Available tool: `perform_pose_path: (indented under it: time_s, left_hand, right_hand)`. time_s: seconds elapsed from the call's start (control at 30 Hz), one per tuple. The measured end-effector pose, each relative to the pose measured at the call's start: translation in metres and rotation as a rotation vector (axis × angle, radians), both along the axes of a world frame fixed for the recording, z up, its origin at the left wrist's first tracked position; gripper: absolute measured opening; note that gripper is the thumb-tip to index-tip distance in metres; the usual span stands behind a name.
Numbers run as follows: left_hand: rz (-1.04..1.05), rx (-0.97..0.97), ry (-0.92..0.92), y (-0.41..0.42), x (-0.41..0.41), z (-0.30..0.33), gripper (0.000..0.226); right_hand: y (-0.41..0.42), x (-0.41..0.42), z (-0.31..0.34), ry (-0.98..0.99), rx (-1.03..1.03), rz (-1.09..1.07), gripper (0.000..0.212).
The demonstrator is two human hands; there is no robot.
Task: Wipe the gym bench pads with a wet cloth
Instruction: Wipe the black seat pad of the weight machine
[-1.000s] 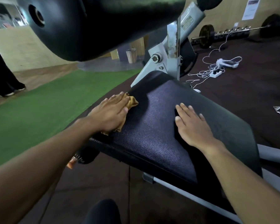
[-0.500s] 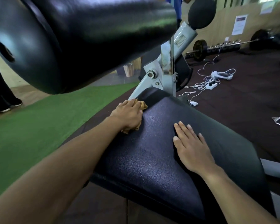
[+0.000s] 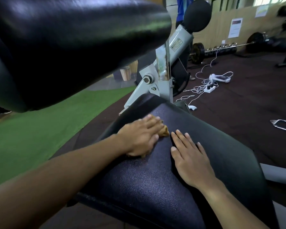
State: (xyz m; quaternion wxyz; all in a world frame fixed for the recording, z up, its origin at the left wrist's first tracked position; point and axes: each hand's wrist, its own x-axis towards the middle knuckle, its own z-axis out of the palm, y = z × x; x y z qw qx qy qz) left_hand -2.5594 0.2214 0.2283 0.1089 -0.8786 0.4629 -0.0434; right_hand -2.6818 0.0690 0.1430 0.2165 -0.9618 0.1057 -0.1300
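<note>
Because the left hand [image 3: 141, 137] presses the cloth [image 3: 164, 131] under apparently flat, blurred fingers, it may slip free across the seat pad [image 3: 155, 187]; right hand [image 3: 191, 156] rests flat, fingers released.

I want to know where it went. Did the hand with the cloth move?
Yes. The left hand slid the cloth across the bench pad, from its left edge toward the flat right hand.
</note>
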Motion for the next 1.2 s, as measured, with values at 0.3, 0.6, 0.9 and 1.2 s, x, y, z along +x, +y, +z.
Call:
perform_pose_path:
  time_s: [0.3, 0.6, 0.9, 1.2]
  left_hand:
    - [0.234, -0.086, 0.031, 0.007, 0.055, 0.017, 0.058]
    - [0.003, 0.014, 0.012, -0.088, 0.064, 0.003, 0.056]
    - [0.297, -0.208, 0.074, -0.066, 0.136, 0.016, 0.053]
    - [-0.012, -0.004, -0.007, -0.064, 0.078, 0.009, 0.054]
  right_hand:
    - [0.0, 0.0, 0.002, -0.008, 0.023, 0.012, 0.075]
    - [0.0, -0.001, 0.003, 0.007, -0.01, -0.016, 0.079]
    - [-0.001, 0.001, 0.004, 0.0, 0.011, 0.0, 0.077]
    - [-0.001, 0.001, 0.001, -0.012, 0.011, -0.006, 0.076]
